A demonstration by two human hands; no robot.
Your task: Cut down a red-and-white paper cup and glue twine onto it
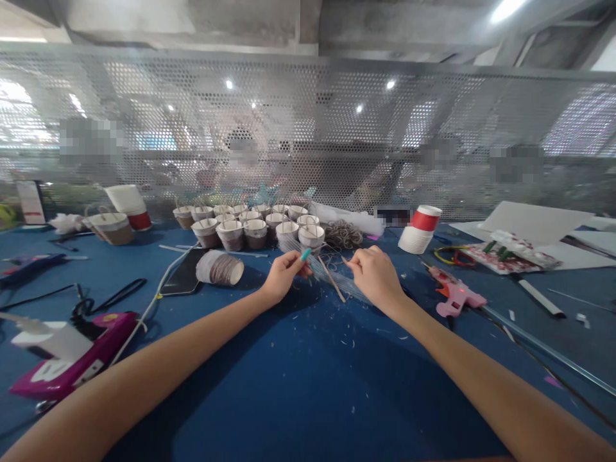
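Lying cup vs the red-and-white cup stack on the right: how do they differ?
Pose: the lying cup is on its side, mouth to the right; the cup stack stands on end.
Surface: the lying cup has a brownish-and-pale wrap; the cup stack shows red and white.
Build: the lying cup looks single; the cup stack has layered ridges.
Shared: both rest on the blue table.

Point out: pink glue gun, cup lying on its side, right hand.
Pink glue gun (459, 298): head view, body.
Cup lying on its side (217, 267): head view, outer wall.
Right hand (378, 276): head view, back of hand.
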